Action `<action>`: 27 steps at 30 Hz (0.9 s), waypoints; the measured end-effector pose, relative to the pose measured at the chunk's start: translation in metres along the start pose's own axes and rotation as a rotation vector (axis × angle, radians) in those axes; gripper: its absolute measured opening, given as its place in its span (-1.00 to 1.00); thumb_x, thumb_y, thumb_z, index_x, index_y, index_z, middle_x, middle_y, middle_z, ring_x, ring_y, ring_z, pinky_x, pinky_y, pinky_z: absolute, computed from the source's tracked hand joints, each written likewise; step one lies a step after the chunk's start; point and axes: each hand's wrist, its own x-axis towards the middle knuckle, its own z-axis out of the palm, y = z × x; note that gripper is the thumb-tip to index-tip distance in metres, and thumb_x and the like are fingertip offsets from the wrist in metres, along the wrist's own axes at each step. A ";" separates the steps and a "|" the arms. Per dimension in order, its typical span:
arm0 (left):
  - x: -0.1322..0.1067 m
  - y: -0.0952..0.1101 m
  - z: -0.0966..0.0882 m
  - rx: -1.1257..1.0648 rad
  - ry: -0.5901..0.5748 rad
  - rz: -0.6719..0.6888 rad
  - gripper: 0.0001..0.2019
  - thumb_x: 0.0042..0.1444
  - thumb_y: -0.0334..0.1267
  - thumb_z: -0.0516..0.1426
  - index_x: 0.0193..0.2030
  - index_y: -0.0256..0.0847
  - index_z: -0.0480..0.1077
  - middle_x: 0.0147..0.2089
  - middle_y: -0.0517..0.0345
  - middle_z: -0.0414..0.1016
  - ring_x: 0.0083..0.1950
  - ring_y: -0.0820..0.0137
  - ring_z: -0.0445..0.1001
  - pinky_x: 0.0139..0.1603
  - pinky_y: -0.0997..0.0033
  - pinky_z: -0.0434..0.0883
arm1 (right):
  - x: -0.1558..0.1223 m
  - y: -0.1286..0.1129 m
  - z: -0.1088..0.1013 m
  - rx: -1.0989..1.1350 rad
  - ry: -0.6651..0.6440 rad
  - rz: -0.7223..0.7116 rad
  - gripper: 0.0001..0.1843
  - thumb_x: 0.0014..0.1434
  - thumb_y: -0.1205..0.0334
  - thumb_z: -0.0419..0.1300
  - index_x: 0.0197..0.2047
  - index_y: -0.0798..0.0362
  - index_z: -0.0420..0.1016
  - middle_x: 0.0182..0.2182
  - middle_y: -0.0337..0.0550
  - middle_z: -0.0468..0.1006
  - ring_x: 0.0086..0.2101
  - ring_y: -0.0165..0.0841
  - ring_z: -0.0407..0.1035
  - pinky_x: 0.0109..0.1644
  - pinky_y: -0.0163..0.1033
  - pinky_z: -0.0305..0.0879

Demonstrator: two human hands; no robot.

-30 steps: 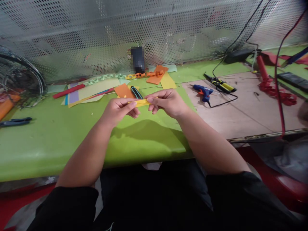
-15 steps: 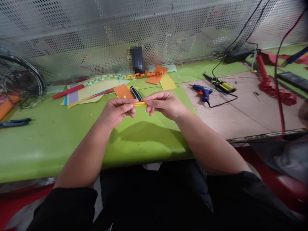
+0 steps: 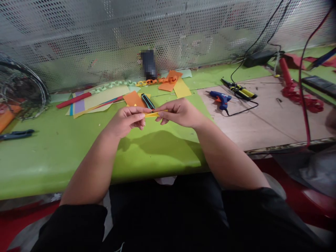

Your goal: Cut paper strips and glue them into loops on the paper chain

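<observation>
A narrow yellow paper strip (image 3: pixel 151 114) is stretched between my two hands, above the green tabletop. My left hand (image 3: pixel 126 120) pinches its left end between thumb and fingers. At the other end, my right hand (image 3: pixel 181 113) pinches the strip, with the index finger reaching toward the left fingertips. Just behind the hands lies a black and teal stapler (image 3: pixel 148 101), beside an orange paper piece (image 3: pixel 134 99). Farther back stretches a paper chain (image 3: pixel 149 82) of green, yellow and orange links.
Coloured paper sheets (image 3: pixel 102 99) and a red roll (image 3: pixel 73 100) lie at the back left, near scissors (image 3: pixel 17 134). On the right-hand board (image 3: pixel 252 126) are a blue glue gun (image 3: pixel 221 99), yellow-black pliers (image 3: pixel 240 90) and red crepe paper (image 3: pixel 299 99). A mesh panel (image 3: pixel 168 31) stands behind.
My right hand has shifted slightly left along the yellow strip, its index finger now closer to the left fingertips. The strip's right end shows a little more.
</observation>
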 end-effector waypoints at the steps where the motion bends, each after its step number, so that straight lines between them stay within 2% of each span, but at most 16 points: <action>1: 0.000 0.001 -0.001 0.018 -0.015 -0.037 -0.64 0.13 -0.21 0.44 0.05 -0.29 0.68 -0.41 0.10 0.63 -0.45 0.44 0.57 -0.41 0.51 0.58 | -0.001 -0.001 0.000 -0.042 -0.021 0.007 -0.56 0.28 0.01 0.48 0.09 0.14 0.76 -0.24 -0.03 0.80 -0.36 -0.34 0.69 -0.26 -0.30 0.65; 4: -0.001 0.001 0.000 0.060 -0.078 -0.188 -0.68 0.14 -0.21 0.42 0.01 -0.27 0.63 -0.45 0.13 0.59 -0.49 0.43 0.54 -0.46 0.51 0.52 | -0.002 0.000 0.001 -0.120 -0.073 0.018 -0.63 0.31 0.08 0.45 0.09 0.11 0.78 -0.28 -0.07 0.80 -0.39 -0.37 0.67 -0.31 -0.34 0.62; 7: -0.002 -0.002 0.004 0.109 -0.178 -0.288 -0.73 0.28 -0.08 0.36 -0.08 -0.26 0.59 -0.49 0.13 0.55 -0.54 0.45 0.47 -0.49 0.50 0.46 | -0.001 0.004 0.007 -0.120 -0.124 -0.006 -0.69 0.32 0.13 0.43 0.06 0.07 0.80 -0.33 -0.15 0.77 -0.42 -0.40 0.63 -0.35 -0.35 0.61; 11: -0.002 -0.005 0.008 0.181 -0.322 -0.268 -0.65 0.38 0.05 0.29 -0.09 -0.26 0.60 -0.55 0.20 0.42 -0.58 0.53 0.32 -0.53 0.54 0.32 | 0.002 0.010 0.010 0.042 -0.187 -0.014 -0.69 0.29 0.10 0.45 0.03 0.07 0.80 -0.35 -0.17 0.75 -0.44 -0.43 0.56 -0.37 -0.32 0.61; 14: -0.003 -0.005 0.007 0.161 -0.359 -0.232 -0.66 0.37 0.05 0.29 -0.08 -0.24 0.60 -0.57 0.27 0.34 -0.60 0.55 0.24 -0.52 0.53 0.29 | 0.004 0.012 0.009 0.196 -0.187 0.044 -0.66 0.21 0.11 0.51 0.01 0.11 0.80 -0.34 -0.11 0.76 -0.44 -0.40 0.57 -0.33 -0.26 0.62; 19: -0.003 -0.006 0.007 0.158 -0.321 -0.203 -0.67 0.38 0.05 0.29 -0.09 -0.23 0.57 -0.57 0.32 0.27 -0.61 0.57 0.18 -0.52 0.53 0.24 | 0.006 0.013 0.007 0.284 -0.166 0.099 -0.66 0.15 0.16 0.53 -0.04 0.16 0.79 -0.26 -0.02 0.78 -0.40 -0.35 0.60 -0.24 -0.21 0.61; 23: 0.000 -0.014 0.009 0.189 -0.228 -0.143 -0.65 0.39 0.09 0.27 -0.10 -0.21 0.53 -0.54 0.34 0.24 -0.59 0.57 0.12 -0.51 0.53 0.18 | 0.009 0.016 0.009 0.233 -0.039 0.097 -0.52 0.12 0.08 0.58 0.05 0.15 0.74 -0.29 -0.07 0.76 -0.40 -0.38 0.58 -0.22 -0.21 0.60; 27: 0.005 -0.022 0.014 0.227 -0.092 -0.045 -0.64 0.40 0.11 0.25 -0.11 -0.18 0.50 -0.47 0.32 0.23 -0.51 0.54 0.13 -0.48 0.51 0.14 | 0.014 0.018 0.014 0.212 0.114 0.158 -0.57 0.06 -0.05 0.61 -0.19 0.12 0.74 -0.40 -0.14 0.70 -0.45 -0.42 0.50 -0.27 -0.26 0.54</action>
